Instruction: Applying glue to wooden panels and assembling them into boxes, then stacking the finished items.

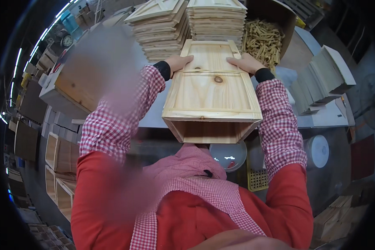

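Note:
A pale pine box [214, 91] lies on the work table [152, 118], its open end toward me and its inside dark. A framed pine section [208, 54] adjoins its far end; I cannot tell whether it is a separate piece. My left hand [179, 62] grips the left edge of that far section, thumb on top. On the opposite edge, my right hand [248, 63] holds on in the same way, thumb pointing inward. The undersides of both grips are hidden.
Two stacks of framed wooden panels [158, 31] stand beyond the box. A carton of yellowish strips [262, 39] is at the far right, with grey-white boards [325, 77] nearer. Left is a larger wooden box [77, 85]. Below the table are a round clear tub [229, 156] and yellow basket [257, 179].

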Tool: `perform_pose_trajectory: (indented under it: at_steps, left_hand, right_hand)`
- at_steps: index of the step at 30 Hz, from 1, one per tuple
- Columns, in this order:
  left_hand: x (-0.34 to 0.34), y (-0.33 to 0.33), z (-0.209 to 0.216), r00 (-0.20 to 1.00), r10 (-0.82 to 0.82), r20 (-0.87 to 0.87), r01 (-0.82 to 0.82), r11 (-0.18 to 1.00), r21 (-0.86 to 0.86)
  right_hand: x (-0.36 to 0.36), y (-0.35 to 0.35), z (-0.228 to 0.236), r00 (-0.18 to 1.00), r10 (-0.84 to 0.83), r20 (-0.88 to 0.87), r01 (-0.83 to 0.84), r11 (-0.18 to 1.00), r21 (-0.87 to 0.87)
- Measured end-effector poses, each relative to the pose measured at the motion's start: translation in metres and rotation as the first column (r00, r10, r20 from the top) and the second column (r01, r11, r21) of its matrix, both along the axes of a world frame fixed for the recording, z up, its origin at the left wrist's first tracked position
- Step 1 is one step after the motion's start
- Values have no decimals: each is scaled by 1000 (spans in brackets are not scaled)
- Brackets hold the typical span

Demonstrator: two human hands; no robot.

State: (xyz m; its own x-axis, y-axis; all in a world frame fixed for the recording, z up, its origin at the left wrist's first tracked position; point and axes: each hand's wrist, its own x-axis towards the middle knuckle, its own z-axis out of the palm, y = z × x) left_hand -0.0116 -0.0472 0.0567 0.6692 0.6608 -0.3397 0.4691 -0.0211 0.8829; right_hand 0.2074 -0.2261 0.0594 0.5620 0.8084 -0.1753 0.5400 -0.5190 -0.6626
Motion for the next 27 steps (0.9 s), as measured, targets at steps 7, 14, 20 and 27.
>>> perform_pose_trajectory:
  at_steps: [7, 14, 20, 27]
  left_hand:
    - [-82, -55, 53, 968, 5, 253, -139, 846, 515]
    - [-92, -47, 42, 637, -33, 770, -593, 618, 517]
    - [-84, -43, -66, 653, 11, 757, -700, 391, 598]
    - [-89, -51, -49, 627, 34, 779, -666, 541, 513]
  right_hand:
    - [-72, -59, 37, 952, 7, 306, -191, 795, 576]
    - [-120, -55, 34, 696, -436, 570, -396, 428, 812]
    - [-116, -22, -66, 713, -363, 600, -375, 526, 763]
    - [-114, -28, -68, 746, -319, 584, -380, 517, 767]
